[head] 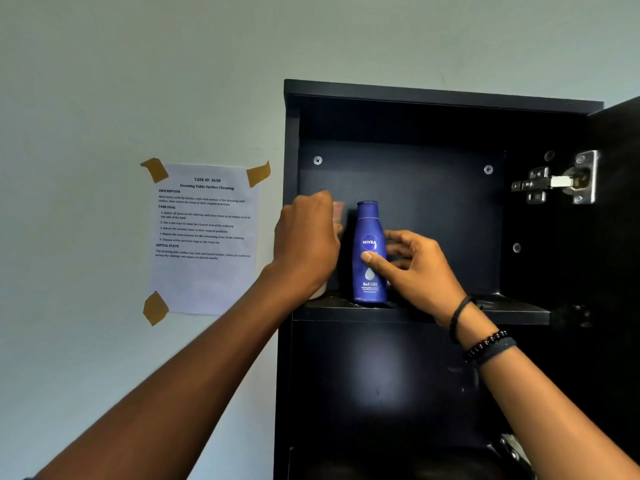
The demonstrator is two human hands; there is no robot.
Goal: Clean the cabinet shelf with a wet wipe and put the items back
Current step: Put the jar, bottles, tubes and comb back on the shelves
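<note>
Shelf (512,315) item-handling step: your right hand (420,271) pinches the blue Nivea lotion bottle (369,251), your left hand (306,244) wraps a pale, mostly hidden container (338,213); next, lift or release both upright.

You had the blue Nivea lotion bottle (369,252) standing upright on the black cabinet shelf (512,315), label facing you, its cap at the top and its base near the shelf's front edge, left of the middle. Your right hand (414,268) was closed around it, thumb across the label front and fingers behind. Just to its left stood a second, pale item (338,216) with a pinkish top, mostly hidden behind your left hand (306,244), which was wrapped around it; its make could not be told. The shelf was dark and faintly glossy, bare to the right of the bottle.
</note>
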